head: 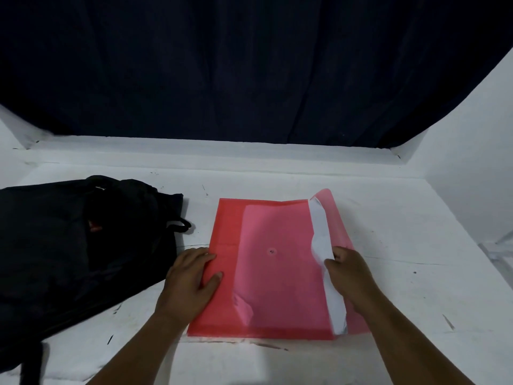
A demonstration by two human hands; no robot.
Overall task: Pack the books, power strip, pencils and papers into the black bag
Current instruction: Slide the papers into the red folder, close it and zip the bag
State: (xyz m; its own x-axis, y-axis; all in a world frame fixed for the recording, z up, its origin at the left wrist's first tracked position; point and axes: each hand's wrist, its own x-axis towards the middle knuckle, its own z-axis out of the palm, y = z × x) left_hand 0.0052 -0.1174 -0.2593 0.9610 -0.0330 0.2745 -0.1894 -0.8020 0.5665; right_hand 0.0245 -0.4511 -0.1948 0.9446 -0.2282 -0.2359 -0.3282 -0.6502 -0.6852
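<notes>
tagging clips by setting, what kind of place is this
Probably a makeshift recording booth rather than a lived-in room: a scuffed white table, white side walls and a dark curtain as backdrop.

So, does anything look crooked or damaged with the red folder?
Yes. The white papers stick out of the red folder's open right side, and their edge is bent where the right hand pinches them. The left hand presses the folder flat. No tear is visible.

1. The folder (266, 268) lies flat on the desk (416, 245), in the middle.
2. The bag (69, 245) lies on the desk, left of the folder, near it.
3. The papers (324, 245) stick out of the folder's right side.
4. A curtain (249, 65) hangs behind the desk.
</notes>
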